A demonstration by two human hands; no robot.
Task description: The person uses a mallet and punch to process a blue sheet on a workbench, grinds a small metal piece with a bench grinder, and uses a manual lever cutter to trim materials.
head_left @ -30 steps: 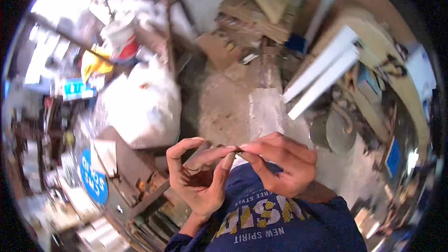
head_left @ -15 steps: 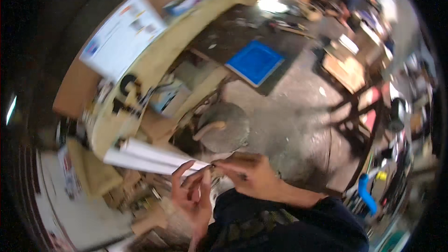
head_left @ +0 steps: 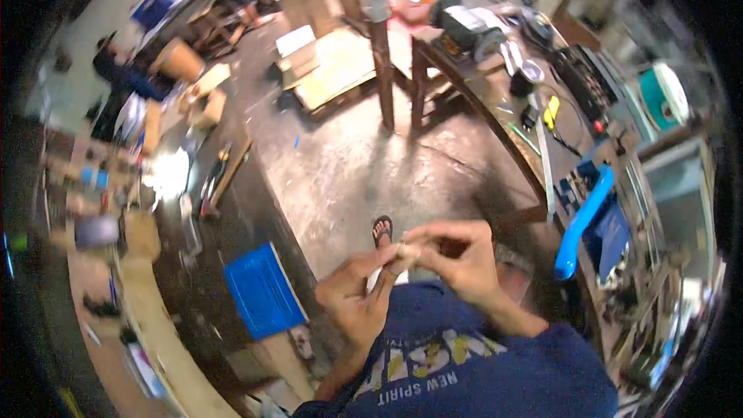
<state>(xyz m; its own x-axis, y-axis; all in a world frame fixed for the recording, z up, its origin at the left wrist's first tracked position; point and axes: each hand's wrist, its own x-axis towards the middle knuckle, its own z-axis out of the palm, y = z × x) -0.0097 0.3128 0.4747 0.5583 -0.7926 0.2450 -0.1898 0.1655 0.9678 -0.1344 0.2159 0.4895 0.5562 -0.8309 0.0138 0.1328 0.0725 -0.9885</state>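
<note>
My left hand (head_left: 356, 294) and my right hand (head_left: 463, 262) meet in front of my dark blue shirt. Both are closed, with thumbs and fingertips pinched together at one spot. Something small and pale (head_left: 404, 252) shows between the fingertips, too small and blurred to name. A white patch (head_left: 396, 277) lies partly hidden just below the fingers; whether it is held, I cannot tell. Beyond the hands, my foot in a dark sandal (head_left: 382, 229) stands on the floor.
On the left, a blue rectangular panel (head_left: 265, 291) lies on a dark workbench (head_left: 203, 263). A bench at right carries a curved blue tube (head_left: 585, 220) and a yellow tool (head_left: 551, 111). Boxes (head_left: 333, 62) stand ahead beside a brown post (head_left: 382, 77). Two people are farther off, upper left.
My view has swung to the right, so the blue panel now sits at left. My left fingers, spread before, are pinched against the right ones. The long white pieces have left the view.
</note>
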